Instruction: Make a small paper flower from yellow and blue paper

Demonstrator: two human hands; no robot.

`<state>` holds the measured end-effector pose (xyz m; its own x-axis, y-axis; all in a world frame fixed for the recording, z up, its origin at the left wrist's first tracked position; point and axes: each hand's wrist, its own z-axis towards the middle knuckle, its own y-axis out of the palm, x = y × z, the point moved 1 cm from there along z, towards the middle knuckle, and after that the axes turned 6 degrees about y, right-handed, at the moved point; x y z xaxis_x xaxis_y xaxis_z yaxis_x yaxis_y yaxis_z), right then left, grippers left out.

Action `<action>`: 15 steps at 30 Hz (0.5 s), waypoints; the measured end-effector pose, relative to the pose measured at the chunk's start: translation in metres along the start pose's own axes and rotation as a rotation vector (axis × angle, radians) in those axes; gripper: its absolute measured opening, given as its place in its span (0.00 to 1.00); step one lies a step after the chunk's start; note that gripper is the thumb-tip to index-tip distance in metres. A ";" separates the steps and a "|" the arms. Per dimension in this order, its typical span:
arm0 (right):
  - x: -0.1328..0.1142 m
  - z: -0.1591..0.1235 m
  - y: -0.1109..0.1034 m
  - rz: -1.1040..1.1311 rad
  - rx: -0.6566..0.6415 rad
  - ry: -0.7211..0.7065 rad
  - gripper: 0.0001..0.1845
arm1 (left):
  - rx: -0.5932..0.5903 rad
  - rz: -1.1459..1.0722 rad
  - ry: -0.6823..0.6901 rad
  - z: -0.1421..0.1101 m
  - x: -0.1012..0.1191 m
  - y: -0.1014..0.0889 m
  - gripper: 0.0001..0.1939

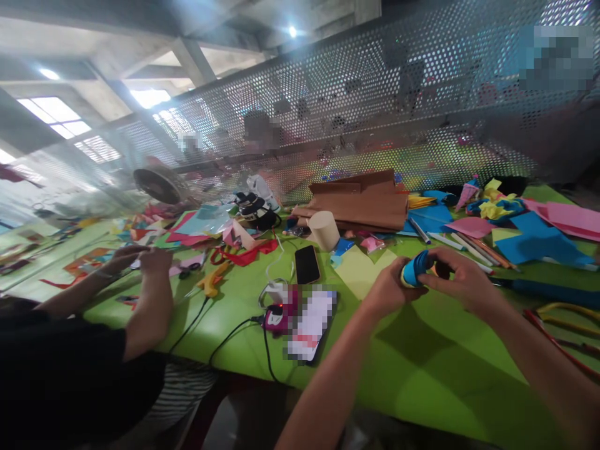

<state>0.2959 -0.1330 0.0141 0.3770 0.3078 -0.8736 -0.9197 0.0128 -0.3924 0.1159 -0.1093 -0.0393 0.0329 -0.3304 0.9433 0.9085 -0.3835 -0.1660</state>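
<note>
Between my two hands is a small curled roll of blue paper (412, 270), with a pale yellow-green edge showing at its lower left. My left hand (390, 286) is closed on the left side of it. From the right, my right hand (457, 280) pinches the roll, thumb and fingers bent round it; a small brownish-orange patch shows inside that curl, too unclear to name. Below the hands is the green tabletop (422, 362). A pale yellow sheet of paper (359, 272) lies just left of my left hand.
A phone with a lit screen (312, 325), a dark phone (307, 264) and a purple power strip (276, 319) with cords lie left. Beyond are a cream paper roll (323, 230) and brown paper (360, 206). Pliers (567, 322) lie right. A co-worker's arms (150, 300) work at left.
</note>
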 end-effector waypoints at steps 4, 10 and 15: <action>-0.001 0.000 -0.001 0.018 -0.009 0.029 0.21 | 0.008 -0.068 0.008 -0.001 -0.001 0.002 0.27; -0.006 -0.002 -0.003 0.084 -0.050 0.077 0.24 | 0.050 0.135 0.045 0.001 0.007 -0.002 0.19; -0.004 -0.006 0.004 0.059 -0.033 0.076 0.18 | -0.030 0.323 0.091 0.001 0.006 0.000 0.16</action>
<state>0.2915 -0.1395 0.0144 0.3302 0.2342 -0.9144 -0.9370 -0.0353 -0.3475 0.1163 -0.1099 -0.0329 0.2789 -0.5138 0.8113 0.8445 -0.2709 -0.4619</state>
